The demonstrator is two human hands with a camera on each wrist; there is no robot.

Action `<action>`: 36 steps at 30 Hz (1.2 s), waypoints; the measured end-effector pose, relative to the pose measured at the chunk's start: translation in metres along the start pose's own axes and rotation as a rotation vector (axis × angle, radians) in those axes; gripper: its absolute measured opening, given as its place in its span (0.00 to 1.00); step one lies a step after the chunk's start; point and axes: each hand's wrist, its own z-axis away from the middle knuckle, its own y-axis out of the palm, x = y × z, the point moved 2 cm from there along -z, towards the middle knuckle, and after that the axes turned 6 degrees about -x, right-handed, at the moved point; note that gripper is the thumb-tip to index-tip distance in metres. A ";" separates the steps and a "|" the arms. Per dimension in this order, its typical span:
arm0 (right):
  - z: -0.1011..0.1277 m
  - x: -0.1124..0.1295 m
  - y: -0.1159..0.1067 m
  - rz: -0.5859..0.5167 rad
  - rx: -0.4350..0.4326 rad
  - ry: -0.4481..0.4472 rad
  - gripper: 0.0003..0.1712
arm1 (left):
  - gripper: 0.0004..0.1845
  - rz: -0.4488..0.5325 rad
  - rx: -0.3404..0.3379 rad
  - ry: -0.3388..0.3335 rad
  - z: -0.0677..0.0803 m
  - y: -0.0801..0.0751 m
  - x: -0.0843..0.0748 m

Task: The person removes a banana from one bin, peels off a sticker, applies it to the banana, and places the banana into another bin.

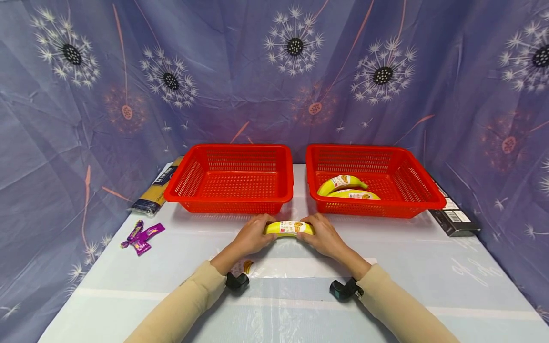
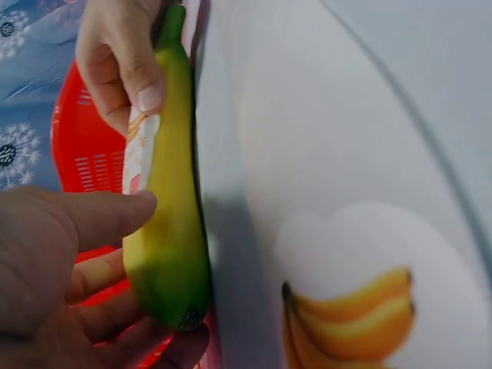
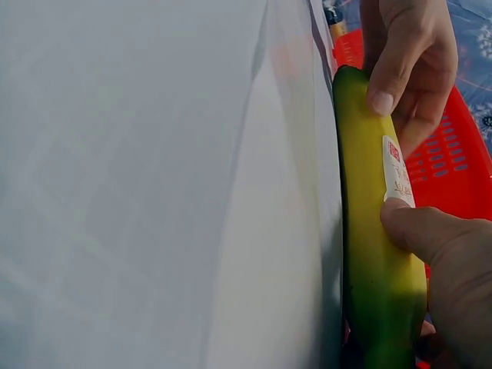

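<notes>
A yellow banana with green ends lies crosswise between both hands, close over the table in front of the two baskets. My left hand grips its left end, with the thumb on the near side and the fingers behind. My right hand holds the other end in the same way, its thumb at the edge of the label. A white printed label wraps over the banana's middle. Nearer the body, a white strip with a printed banana picture lies flat.
A red basket stands at the back left. In the right red basket lie labelled bananas. Purple-wrapped candies and a spaghetti pack are at left; a dark box is at right. A patterned curtain hangs behind.
</notes>
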 end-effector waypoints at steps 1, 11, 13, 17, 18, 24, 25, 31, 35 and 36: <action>0.000 0.000 0.000 -0.001 0.003 0.004 0.23 | 0.20 -0.003 -0.007 0.002 0.001 -0.002 0.001; 0.000 -0.004 0.002 -0.010 0.025 0.043 0.24 | 0.21 0.064 0.002 -0.088 0.004 -0.004 0.009; 0.000 -0.004 0.002 -0.010 0.027 0.044 0.24 | 0.20 0.055 0.000 -0.091 0.004 -0.002 0.010; 0.000 -0.003 0.001 -0.016 0.038 0.047 0.24 | 0.18 0.031 -0.012 -0.082 0.004 -0.001 0.009; 0.001 -0.003 0.000 -0.022 0.044 0.049 0.25 | 0.18 0.029 -0.013 -0.080 0.004 -0.001 0.009; 0.007 -0.004 -0.010 -0.125 0.071 0.099 0.30 | 0.17 0.032 -0.012 -0.086 0.005 0.000 0.007; 0.009 -0.006 -0.013 -0.146 0.066 0.112 0.30 | 0.17 0.031 -0.012 -0.085 0.005 0.000 0.007; 0.017 -0.024 -0.036 -0.256 -0.034 0.205 0.25 | 0.17 0.030 -0.023 -0.073 0.005 0.001 0.007; 0.020 -0.041 -0.055 -0.378 -0.112 0.321 0.25 | 0.17 0.030 -0.027 -0.068 0.005 0.001 0.008; 0.021 -0.045 -0.060 -0.416 -0.132 0.358 0.25 | 0.17 0.030 -0.026 -0.069 0.005 0.001 0.008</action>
